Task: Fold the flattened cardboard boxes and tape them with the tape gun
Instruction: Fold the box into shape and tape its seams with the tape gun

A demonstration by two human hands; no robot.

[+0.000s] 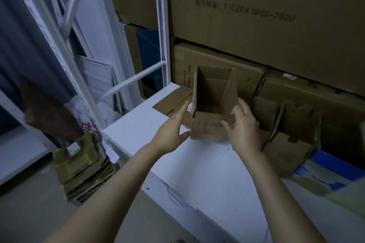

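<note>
The box [209,126] is made of brown corrugated cardboard, matt and slightly rough, with faded print on its front face. The same matt cardboard is seen in the cartons [256,31] behind, which are stamped with dark lettering, and in the folded boxes [286,148] to the right. The top [197,167] beneath is finished in smooth white with a faint sheen and is marked by small dark specks. The rack [163,25] is formed of smooth white-painted metal. A stack [79,167] of yellowish card, slightly glossy, is set on the dull grey floor [29,213]. What looks like dark matt cloth [25,41] is hung at the left.
</note>
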